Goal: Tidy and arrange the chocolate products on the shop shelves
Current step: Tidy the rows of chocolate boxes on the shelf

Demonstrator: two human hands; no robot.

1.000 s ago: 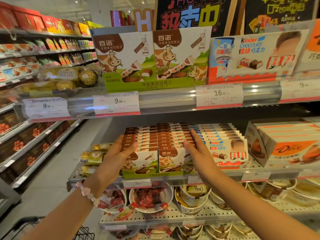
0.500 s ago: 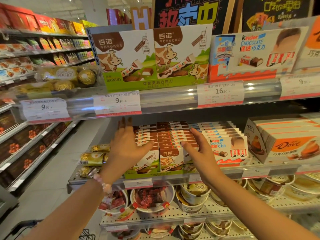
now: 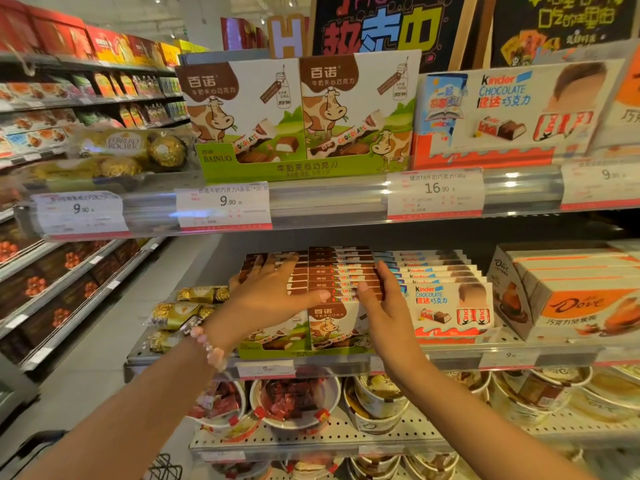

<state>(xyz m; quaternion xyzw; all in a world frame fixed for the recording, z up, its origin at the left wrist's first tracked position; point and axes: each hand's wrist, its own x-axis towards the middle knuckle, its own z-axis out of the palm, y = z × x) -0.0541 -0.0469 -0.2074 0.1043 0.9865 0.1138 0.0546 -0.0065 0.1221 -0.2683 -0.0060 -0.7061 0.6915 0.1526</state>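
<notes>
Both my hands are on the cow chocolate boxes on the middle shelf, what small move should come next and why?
Probably press the left hand back and down to square the left row of cow boxes. Its top edges sit lower and less even than the right row, which the right hand steadies beside the Kinder boxes.

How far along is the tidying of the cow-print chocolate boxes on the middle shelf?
Done: the Kinder boxes and Dove boxes beside them sit in even rows. In hand: the left hand lies flat over the left stack of cow-print boxes, while the right hand presses the right stack's side. Left: the gold-wrapped packs at the shelf's left end lie at loose angles.
</notes>
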